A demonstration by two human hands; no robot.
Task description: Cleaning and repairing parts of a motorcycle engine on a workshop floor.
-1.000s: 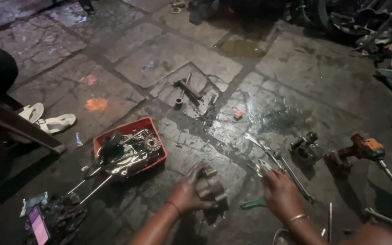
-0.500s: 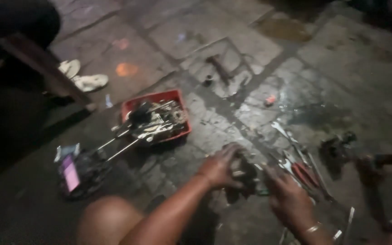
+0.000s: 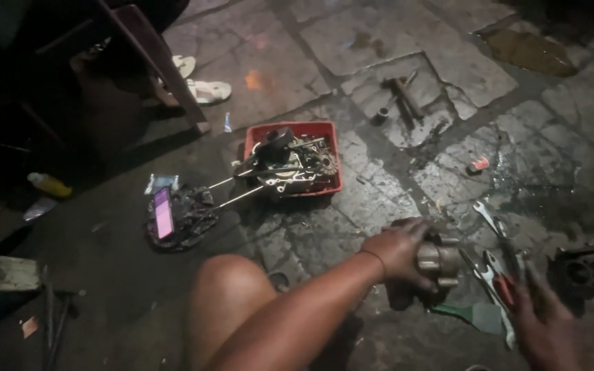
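My left hand [image 3: 399,251] grips a grey metal engine part [image 3: 440,261] and holds it down on the oily stone floor. My right hand [image 3: 543,323] hovers at the lower right with its fingers spread, just over red-handled pliers [image 3: 503,288] and several wrenches [image 3: 491,221] lying beside the part. It holds nothing that I can see. My bare knee [image 3: 232,288] sits at the lower middle.
A red tray [image 3: 324,130] of metal parts and long rods stands on the floor ahead. A lit phone [image 3: 163,213] lies on a dark rag at left. A metal block [image 3: 582,271] is at right; tools [image 3: 400,96], white sandals [image 3: 204,89] and a wooden leg [image 3: 166,69] lie farther off.
The view has swung left and down, so the tray and phone moved toward the centre. My left hand stays on the metal part; my right hand has dropped lower right, over the pliers.
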